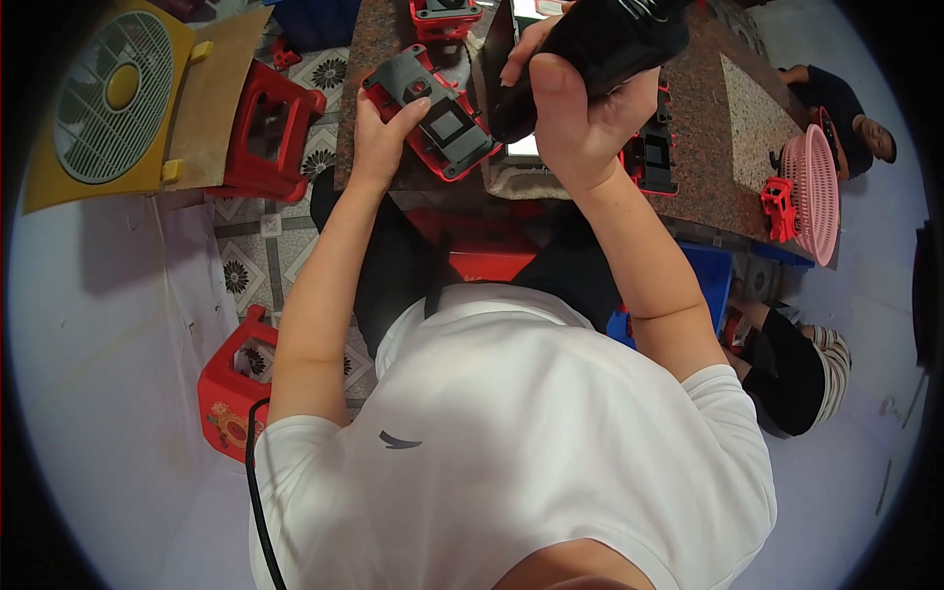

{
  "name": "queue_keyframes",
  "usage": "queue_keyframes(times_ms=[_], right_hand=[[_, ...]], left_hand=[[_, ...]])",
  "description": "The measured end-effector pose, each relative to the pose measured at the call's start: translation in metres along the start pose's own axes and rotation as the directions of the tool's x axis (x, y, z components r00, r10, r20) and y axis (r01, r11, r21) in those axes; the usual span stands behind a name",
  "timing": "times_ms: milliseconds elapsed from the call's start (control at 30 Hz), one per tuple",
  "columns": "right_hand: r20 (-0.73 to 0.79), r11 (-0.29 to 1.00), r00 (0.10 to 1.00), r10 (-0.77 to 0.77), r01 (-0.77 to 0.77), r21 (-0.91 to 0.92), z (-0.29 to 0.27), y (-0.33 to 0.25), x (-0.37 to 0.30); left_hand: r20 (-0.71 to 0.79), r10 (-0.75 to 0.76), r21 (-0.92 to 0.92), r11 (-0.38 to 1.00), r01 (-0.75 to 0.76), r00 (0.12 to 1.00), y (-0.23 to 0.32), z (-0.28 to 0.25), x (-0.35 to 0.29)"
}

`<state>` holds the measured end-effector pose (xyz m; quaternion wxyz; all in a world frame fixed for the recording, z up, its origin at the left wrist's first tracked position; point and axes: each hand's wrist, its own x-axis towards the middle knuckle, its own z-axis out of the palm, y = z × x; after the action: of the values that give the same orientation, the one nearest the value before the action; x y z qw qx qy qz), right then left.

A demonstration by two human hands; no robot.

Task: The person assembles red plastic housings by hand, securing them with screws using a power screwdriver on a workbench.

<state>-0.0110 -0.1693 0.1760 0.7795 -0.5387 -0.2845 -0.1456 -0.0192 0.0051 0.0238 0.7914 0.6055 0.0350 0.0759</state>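
Note:
My left hand [382, 143] grips the left side of a grey plastic housing with red edges [447, 128], thumb on top and fingers beneath. The housing lies tilted at the table's near edge, with a dark square window in its face. My right hand [575, 123] is closed around a bulky black hand-held tool [615, 44] with a metal wire loop at its top end. The tool is raised close to the camera, right of the housing, and its exact kind is unclear. It partly covers a bright white surface on the table.
Similar red-and-grey housings [442, 14] stand at the table's back and to the right [653, 157]. A pink basket [814, 192] and a red part [779, 208] sit at the right edge. Two people are beyond. Left are red stools [270, 133] and a yellow fan [118, 88].

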Motion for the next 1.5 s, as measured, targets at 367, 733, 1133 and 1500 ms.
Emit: queue_keyframes(times_ms=[367, 733, 1133, 1500], right_hand=[[-0.001, 0.993, 0.993, -0.118, 0.118, -0.011, -0.059, -0.038, 0.001], [0.048, 0.963, 0.976, -0.214, 0.219, -0.157, -0.08, -0.012, -0.024], [0.015, 0.955, 0.996, -0.09, 0.091, -0.284, -0.075, -0.013, -0.016], [0.075, 0.94, 0.98, -0.184, 0.197, -0.279, -0.08, -0.006, -0.021]], left_hand=[[0.037, 0.022, -0.005, 1.0, -0.022, 0.999, 0.01, 0.001, -0.004], [-0.016, -0.004, 0.008, 1.0, 0.005, 1.0, 0.006, 0.003, -0.004], [-0.012, -0.021, 0.04, 0.999, 0.022, 1.0, 0.004, 0.002, -0.002], [0.401, 0.522, 0.751, 0.284, -0.596, 0.753, 0.045, 0.077, -0.022]])
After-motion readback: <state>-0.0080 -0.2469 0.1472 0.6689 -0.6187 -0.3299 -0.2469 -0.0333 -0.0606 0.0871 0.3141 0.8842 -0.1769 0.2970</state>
